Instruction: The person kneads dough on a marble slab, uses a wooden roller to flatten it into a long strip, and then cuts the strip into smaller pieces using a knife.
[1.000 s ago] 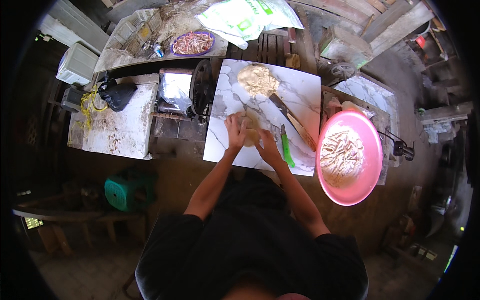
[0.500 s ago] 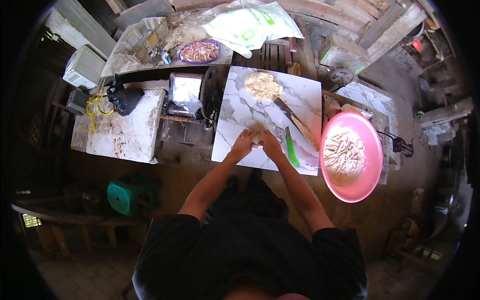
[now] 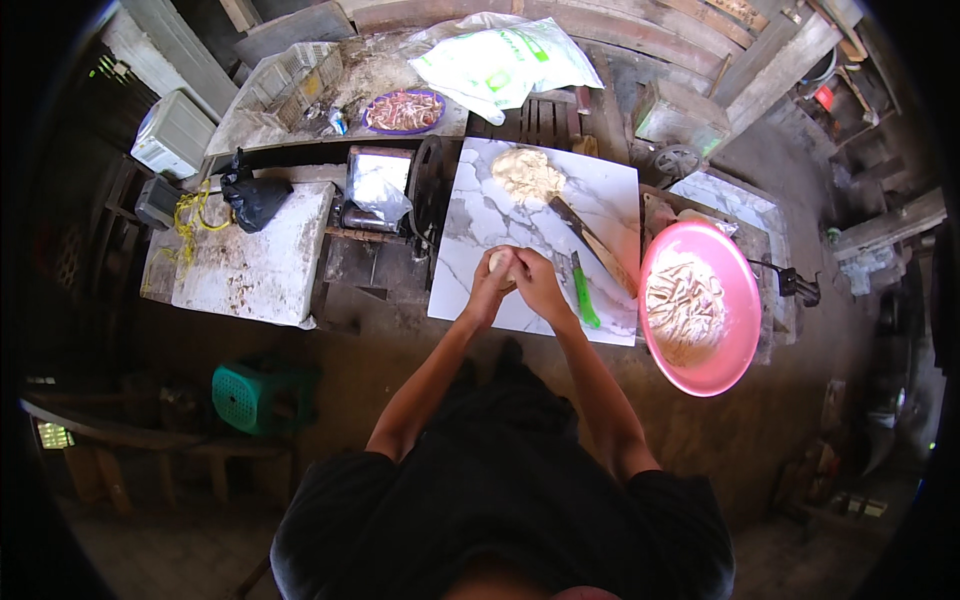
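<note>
Between my two hands, above the near half of the marbled white board [image 3: 470,225], is a small pale lump of dough [image 3: 500,261]. My left hand [image 3: 487,283] is closed around its left side. The fingers of my right hand [image 3: 536,279] press on it from the right. Most of the lump is hidden by the fingers. A larger mass of soft dough [image 3: 527,175] lies at the board's far end. Right of my hands are a green-handled knife [image 3: 584,292] and a long flat blade [image 3: 594,246] set diagonally.
At the right, a pink basin [image 3: 742,335] holds floury dough strips. Left of the board stands a roller machine [image 3: 378,188], then a stained white slab [image 3: 255,265] with a black plastic bag [image 3: 253,194]. Behind are a purple plate [image 3: 404,112] and a white sack [image 3: 508,65].
Both hands have lifted slightly off the board with the dough lump. The left hand has turned and now cups it, with the right fingers over it.
</note>
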Action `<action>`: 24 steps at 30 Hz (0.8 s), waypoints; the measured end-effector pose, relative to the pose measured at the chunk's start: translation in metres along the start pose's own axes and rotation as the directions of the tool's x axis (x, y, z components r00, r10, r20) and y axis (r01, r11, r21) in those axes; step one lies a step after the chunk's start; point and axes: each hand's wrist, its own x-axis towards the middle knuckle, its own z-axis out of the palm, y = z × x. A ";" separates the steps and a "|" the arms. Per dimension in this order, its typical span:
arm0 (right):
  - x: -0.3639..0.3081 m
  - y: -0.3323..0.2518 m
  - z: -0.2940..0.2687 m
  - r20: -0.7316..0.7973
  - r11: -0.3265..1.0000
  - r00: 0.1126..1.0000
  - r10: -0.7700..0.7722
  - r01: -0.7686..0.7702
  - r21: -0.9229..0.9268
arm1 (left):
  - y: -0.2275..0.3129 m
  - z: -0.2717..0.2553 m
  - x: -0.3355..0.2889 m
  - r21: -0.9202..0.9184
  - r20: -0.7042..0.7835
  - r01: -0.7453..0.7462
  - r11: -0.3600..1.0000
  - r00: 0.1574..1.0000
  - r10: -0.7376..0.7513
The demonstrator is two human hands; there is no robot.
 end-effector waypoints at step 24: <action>0.016 -0.087 0.003 0.175 0.978 0.984 -0.044 0.006 0.210 | 0.078 0.006 -0.012 0.693 0.140 -0.407 0.594 0.885 0.444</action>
